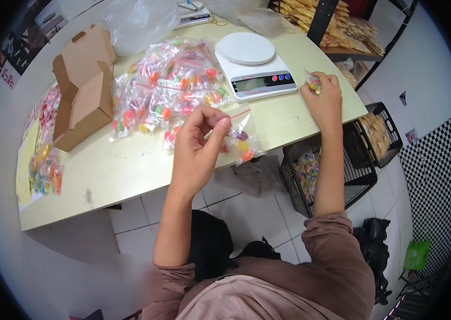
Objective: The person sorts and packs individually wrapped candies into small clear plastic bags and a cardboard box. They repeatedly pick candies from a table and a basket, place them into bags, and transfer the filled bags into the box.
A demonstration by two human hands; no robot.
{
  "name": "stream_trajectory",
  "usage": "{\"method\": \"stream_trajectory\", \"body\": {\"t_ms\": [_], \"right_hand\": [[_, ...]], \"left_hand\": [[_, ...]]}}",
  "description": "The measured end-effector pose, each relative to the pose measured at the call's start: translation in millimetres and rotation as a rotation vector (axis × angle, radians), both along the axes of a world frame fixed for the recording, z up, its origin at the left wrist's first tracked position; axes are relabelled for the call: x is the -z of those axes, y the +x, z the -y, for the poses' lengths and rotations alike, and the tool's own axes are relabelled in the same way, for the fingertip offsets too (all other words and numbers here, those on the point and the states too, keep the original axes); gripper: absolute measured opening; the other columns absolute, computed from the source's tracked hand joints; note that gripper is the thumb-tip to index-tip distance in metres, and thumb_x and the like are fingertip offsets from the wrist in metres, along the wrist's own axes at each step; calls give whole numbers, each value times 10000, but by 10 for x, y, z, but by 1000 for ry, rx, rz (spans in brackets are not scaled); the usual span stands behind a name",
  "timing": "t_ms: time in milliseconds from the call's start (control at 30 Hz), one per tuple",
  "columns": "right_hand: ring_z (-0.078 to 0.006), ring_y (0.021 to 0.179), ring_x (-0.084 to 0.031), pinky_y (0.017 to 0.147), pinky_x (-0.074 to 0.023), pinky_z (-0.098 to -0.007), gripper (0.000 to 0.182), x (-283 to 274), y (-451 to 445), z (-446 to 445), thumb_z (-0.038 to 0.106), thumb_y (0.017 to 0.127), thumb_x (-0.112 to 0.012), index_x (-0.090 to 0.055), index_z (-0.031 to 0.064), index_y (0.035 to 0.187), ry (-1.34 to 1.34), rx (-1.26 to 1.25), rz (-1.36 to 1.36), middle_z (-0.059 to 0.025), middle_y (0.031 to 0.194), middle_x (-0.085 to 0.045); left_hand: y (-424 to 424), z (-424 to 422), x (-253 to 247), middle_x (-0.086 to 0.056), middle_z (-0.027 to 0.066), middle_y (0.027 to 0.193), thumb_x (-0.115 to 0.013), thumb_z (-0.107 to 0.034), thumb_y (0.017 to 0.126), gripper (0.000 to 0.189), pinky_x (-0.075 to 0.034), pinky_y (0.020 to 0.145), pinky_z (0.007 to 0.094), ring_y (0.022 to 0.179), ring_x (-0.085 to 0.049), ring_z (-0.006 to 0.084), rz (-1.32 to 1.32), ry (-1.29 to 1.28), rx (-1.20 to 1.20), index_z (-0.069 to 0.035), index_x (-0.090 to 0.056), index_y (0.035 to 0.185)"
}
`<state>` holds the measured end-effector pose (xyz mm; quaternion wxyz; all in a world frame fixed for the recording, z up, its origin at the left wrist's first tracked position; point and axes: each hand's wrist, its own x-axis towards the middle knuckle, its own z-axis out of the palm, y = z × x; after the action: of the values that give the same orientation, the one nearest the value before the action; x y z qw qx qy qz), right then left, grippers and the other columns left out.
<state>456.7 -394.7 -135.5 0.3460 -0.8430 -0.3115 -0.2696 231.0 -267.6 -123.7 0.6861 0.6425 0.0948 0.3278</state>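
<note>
My left hand [201, 146] pinches the top corner of a clear zip bag of round candies [243, 145] over the table's front edge. At the table's right side, my right hand [323, 98] grips a small clear packet with yellow and green contents [314, 86]. Between and beyond the hands stands a white digital kitchen scale [263, 86] with a bare round platform. Left of the scale lies a heap of clear candy bags [177, 80].
An open cardboard box [89, 108] and wrapped candies [47, 172] are on the left. Behind are a large plastic bag [139, 24] and a second scale [191, 18]. Black plastic crates [365, 176] stand on the floor below the right edge, near a shelf [347, 52].
</note>
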Motion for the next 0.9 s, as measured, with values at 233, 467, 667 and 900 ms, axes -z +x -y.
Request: {"method": "stream_trajectory", "body": {"t_ms": [233,467,667,900], "right_hand": [[-98,723,-522,649,-418,-229,272,-41,84,243,185,766,-602,-592,29,988,333,-624,-448,-48,864,-611],[-68,577,-469,491,-360,-186,254,1611,655,2071,206,859,-475,-536,-18,962,791,214,-393,-63,788,-574],[-136,461,-468,371,-350,-231,342,4547,509,2714,369,831,-514,-503,97,1038,865,571,-1755,-63,708,-532],[-169,536,-499,403,-384,-262,497,5011,543,2474,422,848,-459,-411,66,1190,491,438,-1863,-125,874,-542]], "left_hand": [[51,8,73,-529,-6,752,-553,-69,818,72,-437,518,179,662,-487,30,69,44,-214,-23,-553,873],[9,38,128,-532,29,931,-513,-50,835,193,-425,627,176,775,-496,40,87,126,-428,-13,-499,1023],[40,-2,142,-501,36,972,-467,-29,847,198,-425,720,202,832,-495,64,128,103,-424,-15,-468,1044],[-59,-100,226,-500,53,1028,-413,-32,871,139,-424,807,239,950,-500,88,135,127,-362,-24,-444,1006]]}}
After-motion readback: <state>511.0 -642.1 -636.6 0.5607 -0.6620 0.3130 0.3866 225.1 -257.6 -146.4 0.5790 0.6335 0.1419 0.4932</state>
